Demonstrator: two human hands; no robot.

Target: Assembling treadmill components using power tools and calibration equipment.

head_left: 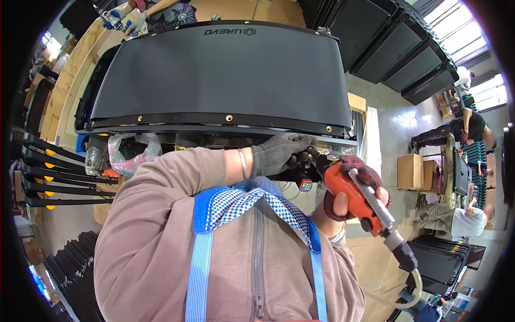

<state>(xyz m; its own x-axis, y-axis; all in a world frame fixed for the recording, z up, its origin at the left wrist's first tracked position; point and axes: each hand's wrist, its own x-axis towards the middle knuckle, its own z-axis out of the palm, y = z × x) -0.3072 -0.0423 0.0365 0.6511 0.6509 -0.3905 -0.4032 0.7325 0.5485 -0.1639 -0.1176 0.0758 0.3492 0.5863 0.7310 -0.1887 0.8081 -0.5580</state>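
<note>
Head view: the right hand (369,173), gloved, is closed around the orange driver (346,189) right of centre, fingertips bare on its body. The grip lies alongside the silver lever (370,197), presumably so that it can be squeezed. The nose points toward the upper left, where the left hand (281,154) lies beside it, probably to guide or steady that end. The left fingers are bent and drawn together; whether they pinch anything cannot be determined. The hose (418,284) leaves the driver's rear toward the lower right, an arrangement that likely frees the working end. The dark panel (225,75) lies across the upper centre, above both hands; neither appears to grip it.
</note>
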